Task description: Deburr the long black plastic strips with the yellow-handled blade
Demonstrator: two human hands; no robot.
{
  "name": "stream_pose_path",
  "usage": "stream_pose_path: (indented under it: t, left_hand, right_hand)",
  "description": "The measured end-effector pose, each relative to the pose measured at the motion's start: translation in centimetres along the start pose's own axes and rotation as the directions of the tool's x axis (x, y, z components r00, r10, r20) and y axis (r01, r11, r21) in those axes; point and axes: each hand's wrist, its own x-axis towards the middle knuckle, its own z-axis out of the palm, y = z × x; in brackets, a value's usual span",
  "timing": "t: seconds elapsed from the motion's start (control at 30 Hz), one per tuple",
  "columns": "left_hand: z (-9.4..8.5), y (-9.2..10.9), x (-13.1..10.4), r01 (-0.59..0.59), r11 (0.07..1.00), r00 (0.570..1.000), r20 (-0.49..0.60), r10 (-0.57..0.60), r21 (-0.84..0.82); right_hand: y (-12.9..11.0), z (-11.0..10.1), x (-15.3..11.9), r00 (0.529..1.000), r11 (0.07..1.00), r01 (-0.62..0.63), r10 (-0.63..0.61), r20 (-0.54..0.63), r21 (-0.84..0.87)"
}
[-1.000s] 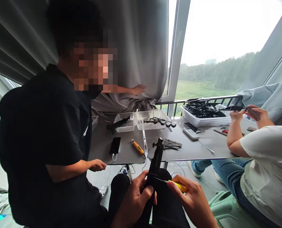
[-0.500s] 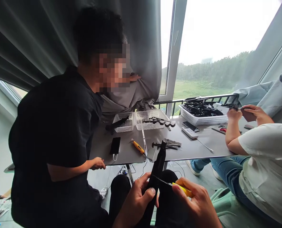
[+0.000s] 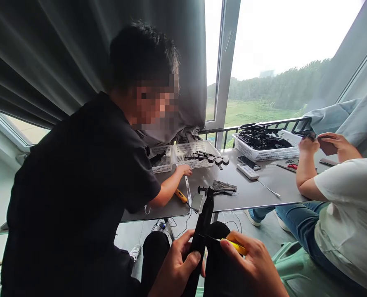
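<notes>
My left hand [image 3: 181,262] is closed round a long, narrow black part [image 3: 205,212], which tilts up and away from me over my lap. Its fingers wrap one side and the thumb presses on top. In my right hand [image 3: 253,260] is a slim tool with a yellow handle [image 3: 238,246] and a thin dark shaft, perhaps a small file. The shaft points left and its tip meets the black part just above my left thumb. Whether the tip is on the surface or in a slot I cannot tell.
On the table [image 3: 248,194] lie a caliper [image 3: 203,190], a crumpled grey piece [image 3: 225,186], a yellow corded tool [image 3: 181,196] and a white power strip [image 3: 247,171]. White baskets [image 3: 264,156] hold black parts. A co-worker in black [image 3: 78,198] leans in at left; another in white [image 3: 350,206] sits right.
The co-worker on the left has leaned forward and now reaches an arm across the table toward the baskets. My hands keep nearly the same hold; the tool has shifted slightly left.
</notes>
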Motion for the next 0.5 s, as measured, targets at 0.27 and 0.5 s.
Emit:
stream_pose_path:
  t: [0.27,0.5]
  left_hand:
    - [-1.1,-0.9,-0.5,0.121,0.993,0.991,0.062,-0.12,-0.009]
    - [-2.4,-2.0,-1.6,0.134,0.991,0.988,0.085,-0.132,-0.016]
  right_hand:
    - [1.3,-0.4,1.1,0.993,0.999,-0.041,0.039,-0.112,-0.013]
    - [2.2,-0.9,1.9,0.992,0.997,-0.026,0.017,-0.128,-0.072]
